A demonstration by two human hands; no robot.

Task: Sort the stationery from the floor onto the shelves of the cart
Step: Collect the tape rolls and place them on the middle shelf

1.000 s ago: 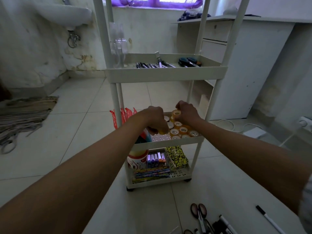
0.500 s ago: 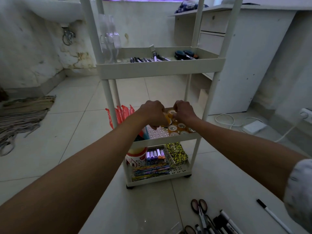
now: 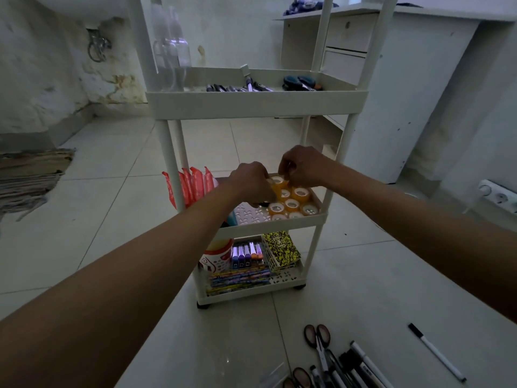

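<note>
A white three-shelf cart (image 3: pixel 257 107) stands on the tiled floor. Its middle shelf (image 3: pixel 268 224) holds several yellow tape rolls (image 3: pixel 292 204) at the right and red packets (image 3: pixel 193 183) at the left. Both my hands reach over that shelf. My left hand (image 3: pixel 251 182) and my right hand (image 3: pixel 302 166) have curled fingers around a raised tape roll (image 3: pixel 277 182) at the back of the group. On the floor in front lie scissors (image 3: pixel 319 343), several dark markers (image 3: pixel 355 365) and a white pen (image 3: pixel 436 357).
The top shelf carries pens and dark tools (image 3: pixel 299 84). The bottom shelf (image 3: pixel 251 292) holds a cup, markers, pencils and a patterned notebook (image 3: pixel 281 249). A white desk (image 3: pixel 391 79) stands right behind the cart, a power strip (image 3: pixel 500 196) at far right, a rug (image 3: pixel 28 175) at left.
My view has tipped lower and closer to the cart. Both hands stay together on the tape roll over the middle shelf, shifted slightly toward the back.
</note>
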